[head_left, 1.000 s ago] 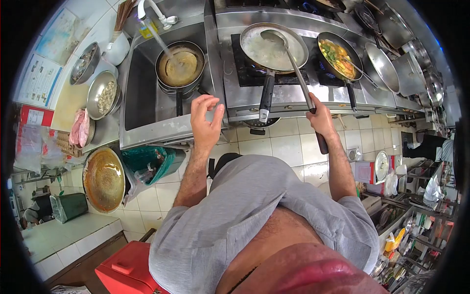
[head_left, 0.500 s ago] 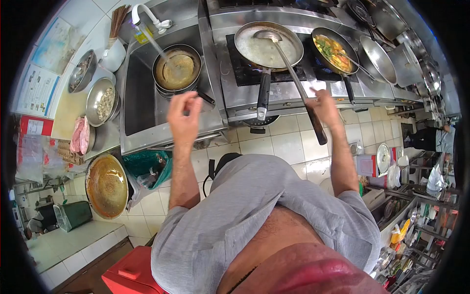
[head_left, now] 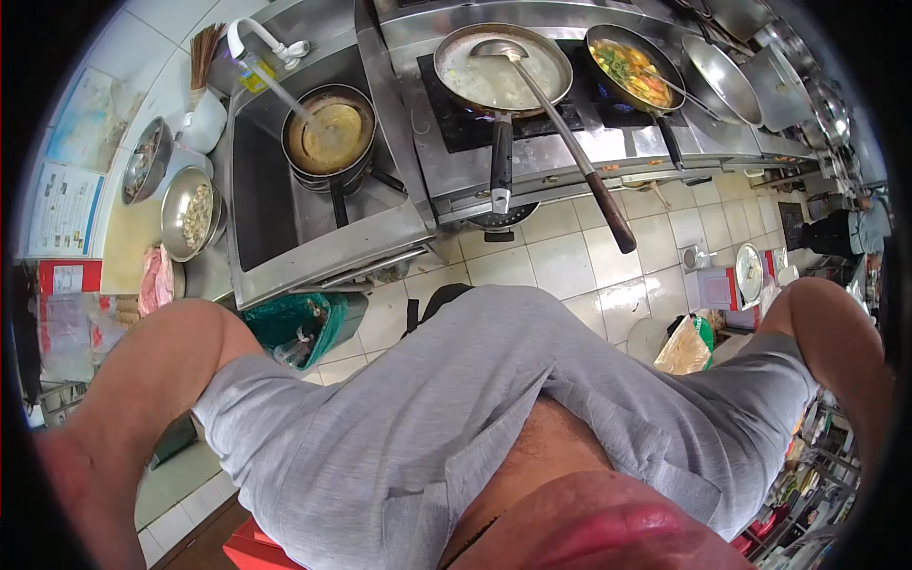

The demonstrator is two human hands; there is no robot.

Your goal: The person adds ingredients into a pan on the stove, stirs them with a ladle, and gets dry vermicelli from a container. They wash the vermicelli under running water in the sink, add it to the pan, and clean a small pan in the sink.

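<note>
Grey sleeves (head_left: 261,399) mark two arms bent outward; both hands lie beyond the view, so whether they are spread or pinching cannot be told. Forward, the ladle (head_left: 568,142) rests unheld, its bowl in the frying pan (head_left: 502,152) of cloudy liquid and its wooden grip overhanging the stove (head_left: 537,147), presumably within reach. A vegetable pan (head_left: 669,142) stands to the right; leftward, stacked pans (head_left: 309,157) sit under the running tap (head_left: 266,43), apparently to catch water.

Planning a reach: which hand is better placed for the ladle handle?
Probably right: the ladle handle slants toward that side, ending nearer the right arm than the left arm. Neither hand shows clearly.
</note>
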